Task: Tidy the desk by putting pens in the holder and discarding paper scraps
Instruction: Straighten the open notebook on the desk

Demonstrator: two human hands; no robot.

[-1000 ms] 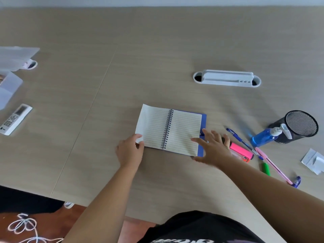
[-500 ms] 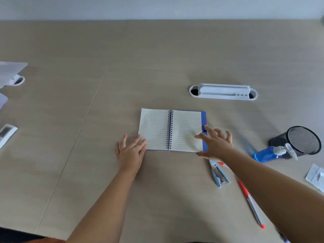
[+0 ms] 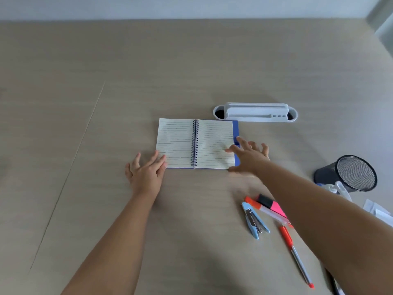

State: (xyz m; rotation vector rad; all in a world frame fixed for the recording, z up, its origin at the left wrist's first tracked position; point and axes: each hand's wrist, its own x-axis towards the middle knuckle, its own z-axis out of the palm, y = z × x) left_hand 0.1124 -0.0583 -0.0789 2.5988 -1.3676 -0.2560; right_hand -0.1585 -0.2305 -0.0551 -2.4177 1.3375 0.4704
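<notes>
Two bare forearms are seen, entering from the lower edge of the view. No sleeves, cuffs or gloves are worn over the parts shown; both arms are uncovered up to the frame edge. The left hand (image 3: 146,175) is bare, with no ring, watch or band seen on its fingers or wrist. The right hand (image 3: 249,156) is likewise bare, though its fingers are blurred, so fine detail there cannot be told. The nails on the left hand are seen as short and unpainted. Nothing else of the body or clothing is shown
</notes>
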